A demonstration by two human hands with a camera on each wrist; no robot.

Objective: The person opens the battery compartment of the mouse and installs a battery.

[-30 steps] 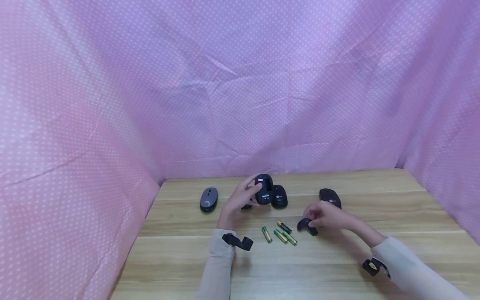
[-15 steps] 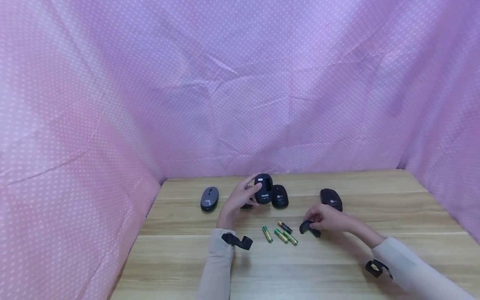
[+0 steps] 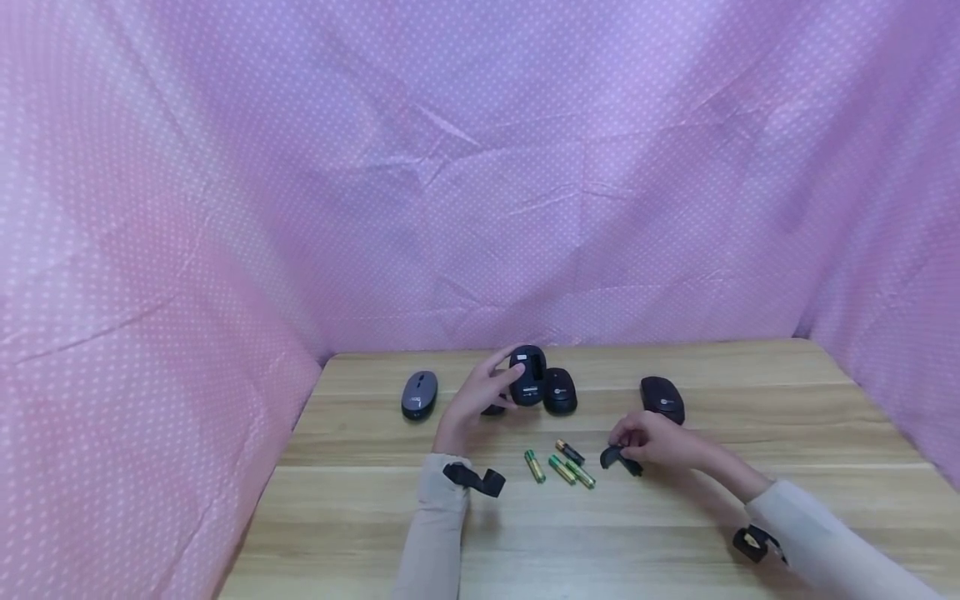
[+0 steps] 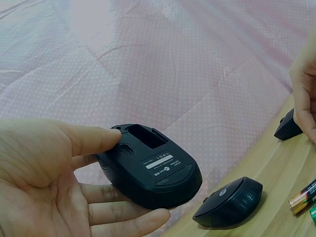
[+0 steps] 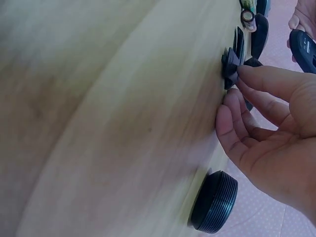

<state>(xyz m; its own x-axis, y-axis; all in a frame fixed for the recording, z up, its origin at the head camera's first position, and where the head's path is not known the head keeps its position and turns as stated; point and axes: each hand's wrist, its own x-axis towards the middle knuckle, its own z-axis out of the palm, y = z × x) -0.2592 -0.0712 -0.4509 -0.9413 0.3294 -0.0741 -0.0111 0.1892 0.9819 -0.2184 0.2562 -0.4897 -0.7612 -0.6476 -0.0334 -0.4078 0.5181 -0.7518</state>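
Note:
My left hand (image 4: 103,182) grips a black computer mouse (image 4: 150,168), thumb on its upturned underside, where a battery slot lies uncovered with nothing in it. In the head view this mouse (image 3: 528,375) is raised above the back of the table. Low over the table at right, my right hand (image 5: 276,118) pinches a small black battery cover (image 5: 230,69) between thumb and fingers. A second thin black piece (image 5: 239,43) lies right beside that cover. Several AA batteries (image 3: 562,469), green-gold and one black-gold, lie left of the right hand (image 3: 651,435).
A grey mouse (image 3: 419,395) stands at the back left of the wooden table (image 3: 360,517). One black mouse (image 3: 559,392) sits beside the held one, another (image 3: 662,399) behind the right hand. A further dark object (image 3: 492,410) is partly hidden under the left hand. Pink dotted cloth (image 3: 480,208) hangs behind.
My right hand has shifted slightly right and toward me, and the small black piece at its fingertips has moved with it. The left hand keeps the mouse almost still.

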